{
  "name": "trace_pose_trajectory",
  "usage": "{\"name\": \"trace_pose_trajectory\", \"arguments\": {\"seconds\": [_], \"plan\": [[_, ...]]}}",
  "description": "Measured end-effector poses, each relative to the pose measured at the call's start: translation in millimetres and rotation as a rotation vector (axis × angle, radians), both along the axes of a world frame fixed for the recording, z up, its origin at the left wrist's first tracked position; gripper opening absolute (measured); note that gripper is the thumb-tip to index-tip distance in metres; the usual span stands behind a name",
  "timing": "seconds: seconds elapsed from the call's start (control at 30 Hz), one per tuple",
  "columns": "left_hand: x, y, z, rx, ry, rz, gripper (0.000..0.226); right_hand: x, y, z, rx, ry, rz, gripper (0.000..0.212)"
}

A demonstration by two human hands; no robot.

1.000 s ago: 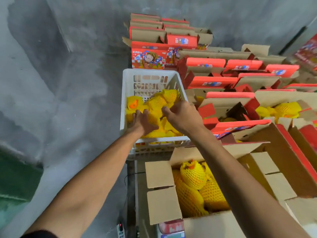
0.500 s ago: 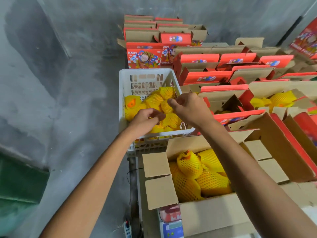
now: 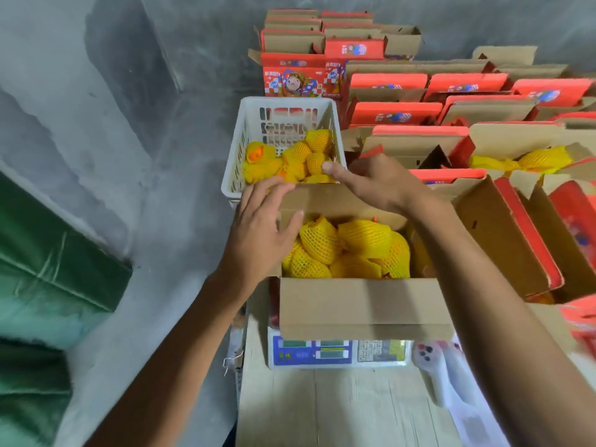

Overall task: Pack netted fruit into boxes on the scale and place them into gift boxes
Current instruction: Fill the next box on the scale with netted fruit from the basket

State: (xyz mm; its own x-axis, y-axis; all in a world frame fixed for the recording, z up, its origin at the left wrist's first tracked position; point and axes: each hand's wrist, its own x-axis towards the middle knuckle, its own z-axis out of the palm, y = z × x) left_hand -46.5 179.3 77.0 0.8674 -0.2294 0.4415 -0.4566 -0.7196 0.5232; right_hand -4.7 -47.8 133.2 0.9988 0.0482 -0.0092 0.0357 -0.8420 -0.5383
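A brown cardboard box (image 3: pixel 364 304) stands on the blue-faced scale (image 3: pixel 338 351) and holds several yellow netted fruit (image 3: pixel 348 250). My left hand (image 3: pixel 261 230) lies flat with spread fingers on the box's left side, its fingertips touching the far flap (image 3: pixel 319 201) and one fruit. My right hand (image 3: pixel 377 182) rests over the top edge of that far flap, fingers stretched to the left, nothing held in it. Just behind the box, a white plastic basket (image 3: pixel 232 169) contains more netted fruit (image 3: pixel 296 159).
Rows of open red gift boxes (image 3: pixel 396 114) fill the back and right; one (image 3: pixel 522 161) has netted fruit in it. A big open box (image 3: pixel 503 240) stands right of the scale. A phone and plastic bag (image 3: pixel 432 356) lie on the cardboard-covered table. Concrete floor and green sacks are at left.
Both hands have pulled back from the fruit in the basket to the box on the scale. They now lie on its left side and far flap; the side flaps no longer stick out.
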Motion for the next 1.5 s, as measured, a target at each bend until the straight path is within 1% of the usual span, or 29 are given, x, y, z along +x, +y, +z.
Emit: {"name": "trace_pose_trajectory", "arguments": {"seconds": [0.07, 0.13, 0.2, 0.27, 0.3, 0.37, 0.4, 0.5, 0.53, 0.63, 0.73, 0.9, 1.0, 1.07, 1.2, 1.33, 1.5], "plan": [[-23.9, -15.1, -2.5, 0.071, -0.052, 0.004, 0.039, -9.9, -13.0, -3.2, -0.070, -0.010, 0.055, 0.067], [-44.8, -29.7, -7.4, 0.086, -0.028, -0.003, 0.034, -16.1, -27.2, -9.5, -0.187, -0.041, 0.065, 0.054], [-60.7, -43.2, -11.0, 0.090, 0.093, -0.068, 0.029, -21.8, -38.2, -15.1, -0.285, -0.077, 0.052, 0.040], [-72.3, -56.9, -14.4, 0.150, 0.287, -0.155, 0.032, -28.0, -42.0, -19.2, -0.337, -0.136, 0.055, 0.031], [-76.4, -62.4, -17.2, 0.223, 0.350, -0.185, 0.036, -31.6, -41.6, -21.0, -0.353, -0.165, 0.058, 0.028], [-81.6, -68.9, -21.8, 0.380, 0.392, -0.193, 0.041, -40.2, -38.8, -23.6, -0.384, -0.204, 0.049, 0.028], [-83.3, -69.9, -22.2, 0.398, 0.409, -0.188, 0.040, -45.4, -37.5, -24.2, -0.404, -0.210, 0.039, 0.029], [-85.9, -70.8, -18.8, 0.278, 0.475, -0.212, 0.021, -59.9, -37.7, -17.5, -0.428, -0.226, 0.029, 0.032], [-88.9, -70.2, -16.8, 0.265, 0.483, -0.230, 0.016, -64.6, -37.0, -11.9, -0.421, -0.235, 0.029, 0.032], [-102.2, -61.8, -15.9, 0.245, 0.419, -0.264, 0.013, -83.3, -36.0, 10.4, -0.447, -0.263, 0.009, 0.035], [-114.0, -48.8, -6.6, 0.188, 0.314, -0.311, 0.014, -111.0, -42.4, 33.6, -0.478, -0.328, -0.073, 0.036], [-142.2, -54.3, 31.1, 0.252, 0.216, -0.468, 0.016, -173.1, -62.4, 61.2, -0.464, -0.446, -0.185, 0.029], [-167.4, -72.5, 52.3, 0.310, 0.178, -0.518, 0.015, -217.0, -89.7, 67.6, -0.436, -0.389, -0.261, 0.032], [-187.8, -93.0, 63.8, 0.366, 0.143, -0.543, 0.013, -249.0, -114.2, 69.1, -0.422, -0.353, -0.318, 0.033], [-241.2, -152.4, 77.5, 0.443, 0.110, -0.623, 0.011, -321.1, -171.3, 71.7, -0.426, -0.359, -0.433, 0.034], [-302.6, -226.7, 83.2, 0.430, 0.065, -0.666, 0.010, -398.4, -239.9, 80.2, -0.445, -0.371, -0.487, 0.035], [-376.8, -326.5, 78.0, 0.459, 0.039, -0.757, 0.011, -491.7, -333.0, 77.8, -0.497, -0.397, -0.558, 0.032]]}}
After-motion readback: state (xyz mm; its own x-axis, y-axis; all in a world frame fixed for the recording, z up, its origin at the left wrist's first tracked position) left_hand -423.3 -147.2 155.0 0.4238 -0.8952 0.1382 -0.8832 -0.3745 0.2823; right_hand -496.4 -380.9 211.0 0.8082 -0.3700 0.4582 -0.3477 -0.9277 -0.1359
